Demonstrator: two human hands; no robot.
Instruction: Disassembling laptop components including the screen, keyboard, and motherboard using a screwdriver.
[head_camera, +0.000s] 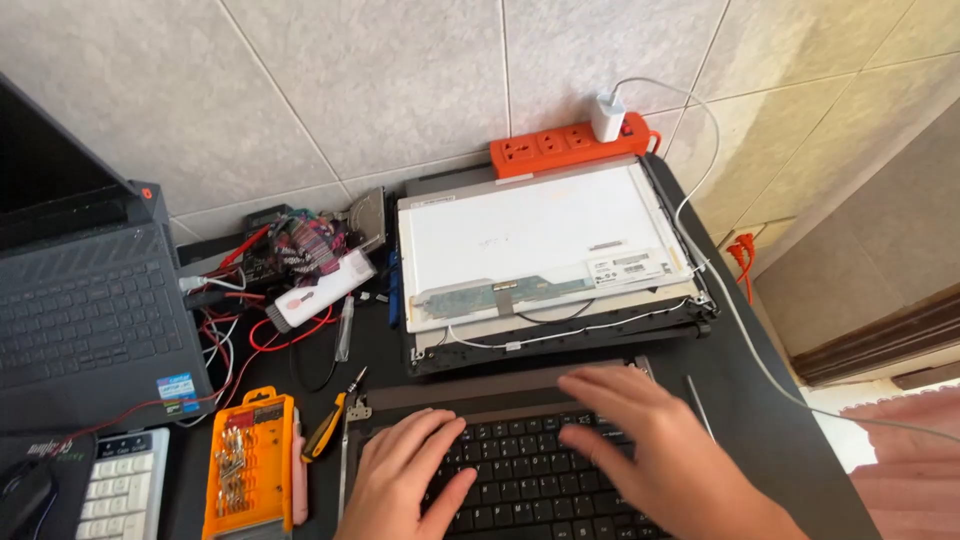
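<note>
Left hand: the left hand (405, 475) lies flat on the black keyboard (530, 480) of the opened laptop, fingers loosely spread and clamped on nothing.
Right hand: the right hand (650, 445) rests palm down on the right part of the same keyboard, fingers apart, holding nothing.
Keyboard place: near edge of the black table (770, 420), just in front of the detached screen panel (540, 240).
Screen panel: it lies face down, white back up, on its dark lid frame; a thin cable runs along its lower edge.
Behind: an orange power strip (560, 145) against the tiled wall, with a white charger (607, 115) plugged in.
Left side: a second laptop (85, 300), a heap of red and black wires (270, 290), a yellow-handled screwdriver (328, 425) just beside the left hand.
Container: an orange bit case (250, 465), open; it holds what seem to be metal bits, too small to tell exactly.
</note>
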